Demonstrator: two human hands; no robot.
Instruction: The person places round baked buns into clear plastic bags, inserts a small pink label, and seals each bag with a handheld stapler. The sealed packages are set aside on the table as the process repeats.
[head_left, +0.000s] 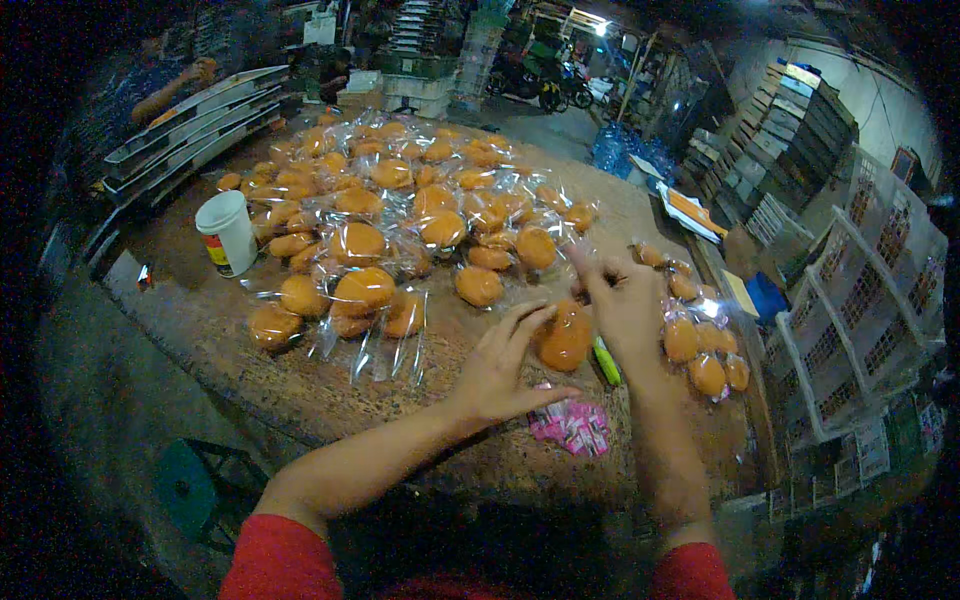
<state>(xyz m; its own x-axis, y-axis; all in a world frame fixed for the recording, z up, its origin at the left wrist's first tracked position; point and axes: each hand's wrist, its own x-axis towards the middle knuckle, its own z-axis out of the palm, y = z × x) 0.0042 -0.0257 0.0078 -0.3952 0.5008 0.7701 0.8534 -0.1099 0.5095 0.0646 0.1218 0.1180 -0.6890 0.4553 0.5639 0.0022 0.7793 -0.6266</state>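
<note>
A round orange-brown bun (564, 336) in clear plastic wrap lies between my two hands. My left hand (499, 367) is at its left side, fingers apart, with the fingertips at the bun's upper left edge. At the upper right of the bun, my right hand (616, 292) has its fingers bent together at the wrap; whether they pinch it is blurred. Just right of the bun lies a bright green tool or marker (606, 362), partly beside my right wrist. Small pink printed packets or labels (574, 426) lie in a pile below the bun.
Many wrapped buns (358, 244) are heaped across the wooden table (247, 382). A white plastic tub (227, 232) stands at the left. Further wrapped buns (681, 339) lie along the right edge. Stacked trays (195, 127) and a person's arm (174, 91) are at the far left; plastic crates (855, 300) stand right.
</note>
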